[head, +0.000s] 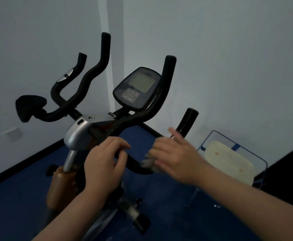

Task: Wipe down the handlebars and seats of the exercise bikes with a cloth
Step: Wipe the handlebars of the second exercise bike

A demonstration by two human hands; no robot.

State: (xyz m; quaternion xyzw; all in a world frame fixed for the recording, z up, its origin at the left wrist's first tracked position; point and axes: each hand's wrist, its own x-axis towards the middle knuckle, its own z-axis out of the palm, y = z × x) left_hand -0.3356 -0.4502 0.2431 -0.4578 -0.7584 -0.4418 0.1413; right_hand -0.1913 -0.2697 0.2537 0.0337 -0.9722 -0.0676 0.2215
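Note:
An exercise bike stands before me with black curved handlebars [93, 70] and a grey console [138, 87]. My left hand [105, 162] curls round the near handlebar bar just right of the silver stem housing [78, 133]. My right hand [175, 157], blurred by motion, presses a pale crumpled cloth [148, 162] against the low bend of the right handlebar [135, 164]; its fingers look mostly straight. The right grip's upright end [189, 120] rises behind that hand. No seat is in view.
A black elbow pad [29, 106] sticks out at the left. A blue wire-frame rack with a cream cushion [227, 162] stands to the right by the wall. Blue floor lies beneath, white walls meet in a corner behind, and the bike's pedal [140, 221] is below.

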